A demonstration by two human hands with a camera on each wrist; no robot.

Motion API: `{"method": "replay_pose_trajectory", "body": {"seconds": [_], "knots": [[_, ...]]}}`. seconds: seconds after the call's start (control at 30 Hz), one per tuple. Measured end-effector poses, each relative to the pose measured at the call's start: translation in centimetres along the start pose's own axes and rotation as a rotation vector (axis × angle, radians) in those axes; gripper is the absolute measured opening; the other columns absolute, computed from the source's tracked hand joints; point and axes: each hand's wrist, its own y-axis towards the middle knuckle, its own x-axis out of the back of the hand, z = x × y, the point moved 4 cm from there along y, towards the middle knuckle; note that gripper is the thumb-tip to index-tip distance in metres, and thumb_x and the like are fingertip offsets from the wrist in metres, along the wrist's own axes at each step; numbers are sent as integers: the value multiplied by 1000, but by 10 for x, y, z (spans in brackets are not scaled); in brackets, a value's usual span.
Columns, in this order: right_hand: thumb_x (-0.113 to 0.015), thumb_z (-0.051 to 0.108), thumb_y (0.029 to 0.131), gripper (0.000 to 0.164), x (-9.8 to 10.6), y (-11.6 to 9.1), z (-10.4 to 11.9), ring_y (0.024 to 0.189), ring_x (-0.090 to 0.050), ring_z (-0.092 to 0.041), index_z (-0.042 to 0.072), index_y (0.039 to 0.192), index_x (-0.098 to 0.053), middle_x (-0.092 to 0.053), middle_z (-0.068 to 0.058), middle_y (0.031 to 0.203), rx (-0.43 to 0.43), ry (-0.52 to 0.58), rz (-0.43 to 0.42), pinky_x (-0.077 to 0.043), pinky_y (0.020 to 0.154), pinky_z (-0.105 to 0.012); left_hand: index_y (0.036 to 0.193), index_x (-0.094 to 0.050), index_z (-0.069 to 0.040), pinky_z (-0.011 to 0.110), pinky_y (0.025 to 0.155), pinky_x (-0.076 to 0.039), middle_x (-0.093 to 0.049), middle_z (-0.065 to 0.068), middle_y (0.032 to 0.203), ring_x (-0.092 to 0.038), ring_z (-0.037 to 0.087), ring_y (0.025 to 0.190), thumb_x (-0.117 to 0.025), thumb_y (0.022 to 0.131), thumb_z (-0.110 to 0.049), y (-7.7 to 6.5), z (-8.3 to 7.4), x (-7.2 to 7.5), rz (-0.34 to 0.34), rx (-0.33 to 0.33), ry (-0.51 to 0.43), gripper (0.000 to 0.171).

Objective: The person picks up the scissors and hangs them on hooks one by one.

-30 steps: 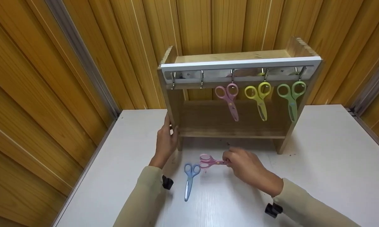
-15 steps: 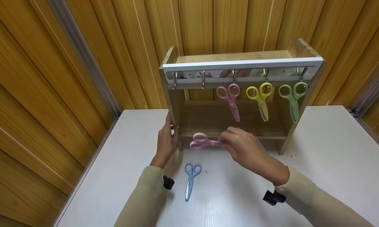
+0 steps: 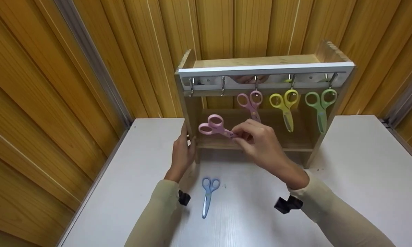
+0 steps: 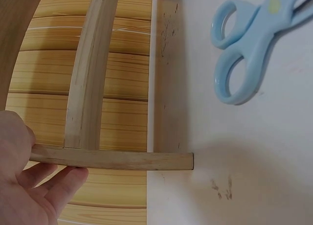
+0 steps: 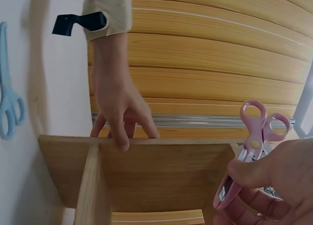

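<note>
Pinched by the blades, a pair of pink scissors (image 3: 215,126) is held in my right hand (image 3: 261,142), raised in front of the wooden rack (image 3: 250,148). Its handle loops point up and left. My left hand (image 3: 182,154) grips the rack's left side panel (image 4: 112,159), thumb on one face and fingers on the other. Blue scissors (image 3: 208,195) lie on the white table below, loops toward the rack. From the metal hook strip (image 3: 209,81) hang another pink pair (image 3: 250,103), a yellow pair (image 3: 285,106) and a green pair (image 3: 320,108). My right hand overlaps the hanging pink blades.
Two left hooks, the outer hook (image 3: 191,87) and the inner hook (image 3: 222,86), carry nothing. The white table (image 3: 130,178) runs to a wood-panelled wall (image 3: 151,61) behind the rack. A metal post (image 3: 93,61) stands at the left corner.
My right hand has lifted the pink scissors from beside the blue pair, up toward the hooks, loops tilting upward. My left hand keeps its place on the side panel.
</note>
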Motion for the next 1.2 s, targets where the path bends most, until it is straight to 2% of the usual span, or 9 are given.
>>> {"method": "replay_pose_trajectory", "body": {"seconds": [0.17, 0.33, 0.57, 0.87, 1.07, 1.2], "knots": [[-81, 5, 88, 14, -4, 7, -3, 79, -62, -12, 8, 101, -77, -68, 0, 92, -57, 86, -45, -59, 71, -24, 164, -19, -13, 40, 102, -56, -48, 14, 156, -63, 33, 126, -58, 104, -4, 0, -1, 0, 5, 7, -2, 72], [-79, 8, 91, 12, -10, 12, -8, 80, -63, -13, 8, 103, -76, -69, 1, 93, -117, 155, -82, -61, 73, -28, 164, -19, -16, 41, 101, -56, -47, 13, 157, -61, 32, 129, -57, 105, -6, 1, -1, -1, 17, 13, -14, 72], [-79, 10, 92, 13, -22, 19, -16, 80, -64, -14, 7, 104, -76, -70, -1, 93, -161, 220, -137, -59, 72, -25, 162, -24, -13, 40, 92, -60, -57, 17, 147, -66, 33, 121, -57, 105, -8, 1, -2, -1, 1, 9, 29, 66], [-79, 12, 91, 14, -38, 26, -22, 78, -65, -16, 6, 103, -76, -72, -2, 91, -207, 262, -195, -59, 70, -24, 164, -21, -16, 38, 100, -57, -51, 13, 154, -62, 31, 128, -57, 105, -6, 1, -1, 0, 22, 53, 21, 70], [-79, 11, 92, 13, -50, 29, -29, 78, -64, -17, 5, 103, -75, -71, -4, 90, -232, 332, -218, -59, 70, -25, 164, -19, -16, 39, 101, -56, -49, 12, 156, -61, 31, 129, -57, 105, -6, 1, -1, 1, 18, 42, 8, 71], [-78, 12, 93, 13, -54, 28, -33, 79, -64, -19, 5, 104, -75, -71, -5, 91, -241, 358, -225, -58, 70, -25, 164, -19, -17, 38, 103, -54, -47, 10, 157, -60, 30, 131, -58, 104, -6, 1, -1, -1, 27, 58, 8, 72]]}}
